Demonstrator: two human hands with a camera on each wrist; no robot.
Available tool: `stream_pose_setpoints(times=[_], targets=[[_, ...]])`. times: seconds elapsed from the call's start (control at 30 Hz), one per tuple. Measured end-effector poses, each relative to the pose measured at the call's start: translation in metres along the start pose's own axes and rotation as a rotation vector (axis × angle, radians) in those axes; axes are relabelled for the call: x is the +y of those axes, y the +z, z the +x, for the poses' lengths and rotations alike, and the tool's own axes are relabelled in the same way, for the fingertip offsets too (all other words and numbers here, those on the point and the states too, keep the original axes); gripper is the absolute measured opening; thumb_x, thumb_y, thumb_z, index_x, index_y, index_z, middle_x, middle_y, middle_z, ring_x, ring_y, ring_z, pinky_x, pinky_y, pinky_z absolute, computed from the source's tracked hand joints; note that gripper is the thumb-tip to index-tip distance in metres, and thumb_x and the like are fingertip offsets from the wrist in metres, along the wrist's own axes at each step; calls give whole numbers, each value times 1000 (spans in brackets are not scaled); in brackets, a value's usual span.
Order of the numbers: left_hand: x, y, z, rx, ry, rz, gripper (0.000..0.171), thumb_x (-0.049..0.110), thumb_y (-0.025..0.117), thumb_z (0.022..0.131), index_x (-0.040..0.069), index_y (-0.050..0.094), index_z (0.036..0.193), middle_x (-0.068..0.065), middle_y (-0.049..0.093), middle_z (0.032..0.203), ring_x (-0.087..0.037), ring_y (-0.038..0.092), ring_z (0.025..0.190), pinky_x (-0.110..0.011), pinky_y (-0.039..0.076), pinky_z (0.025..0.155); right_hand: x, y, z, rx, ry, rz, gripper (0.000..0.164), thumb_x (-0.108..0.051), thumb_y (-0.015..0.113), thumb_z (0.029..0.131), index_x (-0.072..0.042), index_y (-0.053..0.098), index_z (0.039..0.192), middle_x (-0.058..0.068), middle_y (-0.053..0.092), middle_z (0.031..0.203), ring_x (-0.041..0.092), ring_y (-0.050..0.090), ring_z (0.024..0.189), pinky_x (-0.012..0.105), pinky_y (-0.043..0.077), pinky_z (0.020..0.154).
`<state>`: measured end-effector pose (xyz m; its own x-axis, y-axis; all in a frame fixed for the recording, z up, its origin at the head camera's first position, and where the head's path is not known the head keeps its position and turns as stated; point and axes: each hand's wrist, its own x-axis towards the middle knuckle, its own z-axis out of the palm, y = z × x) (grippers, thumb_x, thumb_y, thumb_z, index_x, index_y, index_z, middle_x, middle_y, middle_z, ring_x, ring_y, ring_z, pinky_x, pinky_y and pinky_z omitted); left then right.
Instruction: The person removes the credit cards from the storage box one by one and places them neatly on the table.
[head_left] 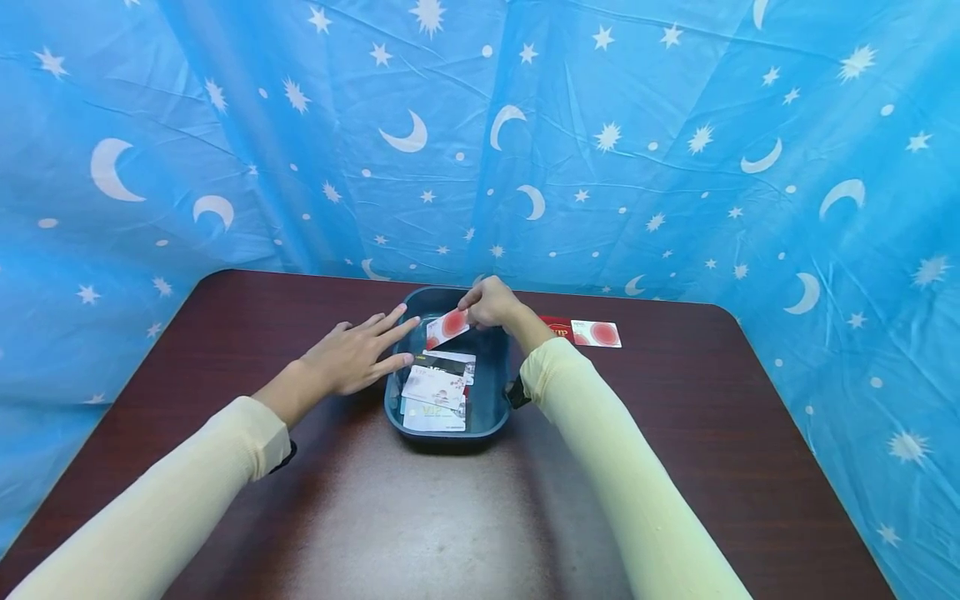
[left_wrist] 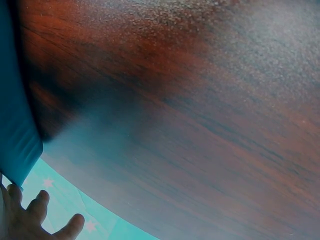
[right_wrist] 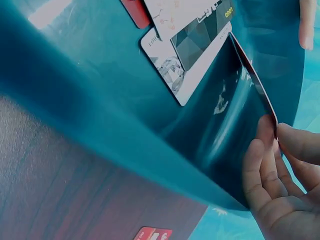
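Between thumb and fingers my right hand (head_left: 491, 302) pinches a white card with a red circle (head_left: 447, 327), held tilted inside a dark blue plastic tray (head_left: 492, 392). The right wrist view shows this card (right_wrist: 256, 82) nearly edge-on, one end low near the tray's floor. Several overlapping cards (head_left: 435, 387) lie in the tray's near left part, one of them black and one marked VIP. My left hand (head_left: 362, 352) spreads its straight fingers over the tray's left rim, holding nothing. In the left wrist view, only its fingers (left_wrist: 37, 207) show beside the tray wall.
Right of the tray, a red VIP card (head_left: 557, 327) and another white card with a red circle (head_left: 597, 333) lie on the dark brown wooden table (head_left: 390, 525). A blue curtain (head_left: 465, 150) with moons and stars hangs behind the table.
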<state>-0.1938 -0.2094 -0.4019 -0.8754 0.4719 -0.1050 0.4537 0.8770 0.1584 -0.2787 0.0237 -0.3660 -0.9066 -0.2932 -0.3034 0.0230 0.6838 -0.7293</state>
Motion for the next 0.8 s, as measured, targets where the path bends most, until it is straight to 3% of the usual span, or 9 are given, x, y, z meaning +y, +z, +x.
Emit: stream_pose_setpoints(times=[0.33,0.53,0.8], targets=[[1,-1,0,-4,-5,-16,69,52,44,102,19,24,160,-15,17,165,-44,30,144,-71,29,106,3,-20,-6,16,-55,37,24,10,63,90,6,72,112,17,62,120,25,61,93,37,57,85],[2,-1,0,-4,-12,-21,69,51,46,102,18,25,159,-15,18,165,-44,29,144,-72,27,106,11,-38,-9,-14,-107,84,26,12,62,89,7,70,114,18,64,113,23,57,93,37,57,87],[2,0,1,1,-12,-5,69,51,45,103,18,25,159,-16,18,164,-45,30,144,-73,27,105,24,-63,-17,-37,-124,155,27,14,61,89,10,67,114,18,61,103,25,55,89,50,52,95]])
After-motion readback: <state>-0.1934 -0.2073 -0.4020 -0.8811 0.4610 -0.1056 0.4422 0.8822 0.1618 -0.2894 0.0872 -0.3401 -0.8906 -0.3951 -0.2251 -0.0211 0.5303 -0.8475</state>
